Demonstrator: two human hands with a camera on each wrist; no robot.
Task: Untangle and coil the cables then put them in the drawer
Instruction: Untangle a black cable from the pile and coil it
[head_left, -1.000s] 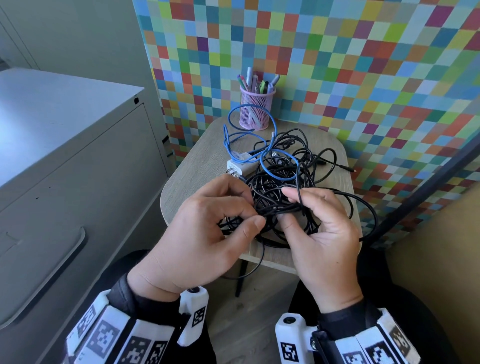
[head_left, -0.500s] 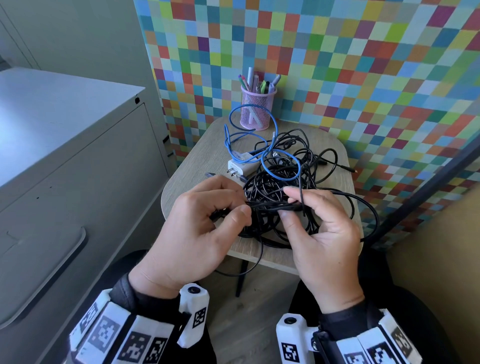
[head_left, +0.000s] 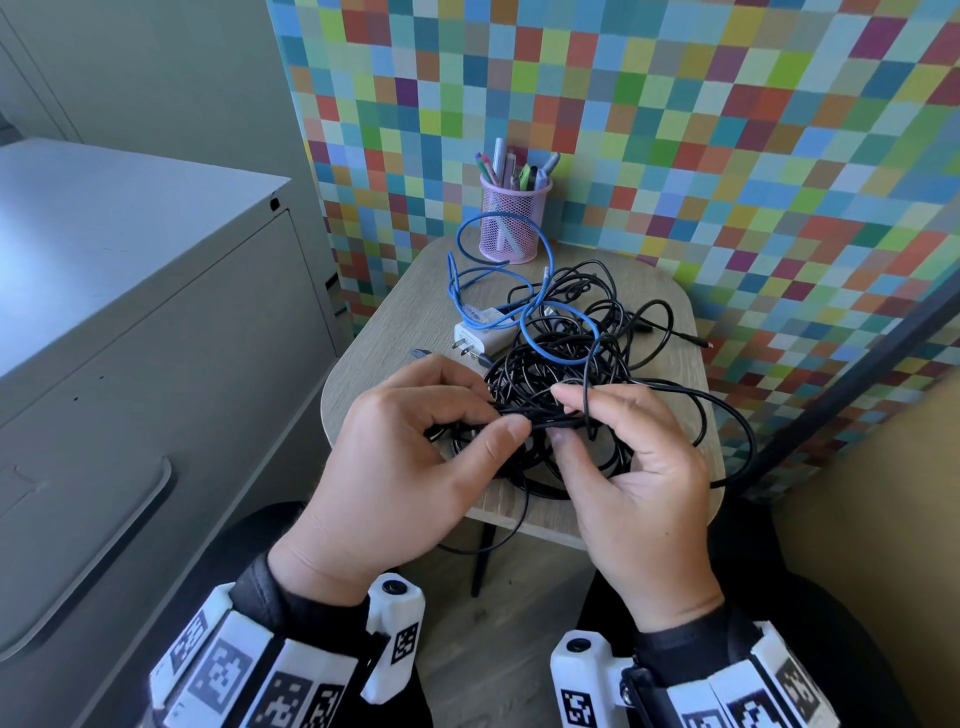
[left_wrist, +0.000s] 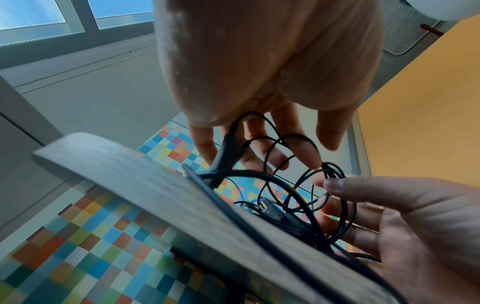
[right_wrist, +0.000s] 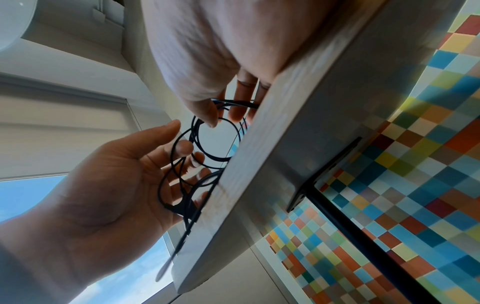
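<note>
A tangle of black cables (head_left: 561, 364) lies on the small wooden table (head_left: 395, 312), with a blue cable (head_left: 493, 280) looped over its far side and a white plug charger (head_left: 483, 338) beside it. My left hand (head_left: 498, 415) pinches a black strand between thumb and curled forefinger at the tangle's near edge. Close beside it, my right hand (head_left: 563, 415) pinches the same bundle of strands. In the left wrist view, black loops (left_wrist: 280, 148) cross my left fingers (left_wrist: 259, 152). In the right wrist view, my right thumb (right_wrist: 210, 115) presses black cable (right_wrist: 228, 103) against the fingers.
A pink mesh pen cup (head_left: 514, 223) stands at the table's far edge against the chequered wall. A grey metal cabinet (head_left: 130, 291) with a closed drawer handle (head_left: 104, 561) is at the left. One black cable (head_left: 498, 540) hangs over the table's near edge.
My left thumb slid left along the strand, then came back close to the right fingertips. Both hands kept their hold and the tangle hardly shifted.
</note>
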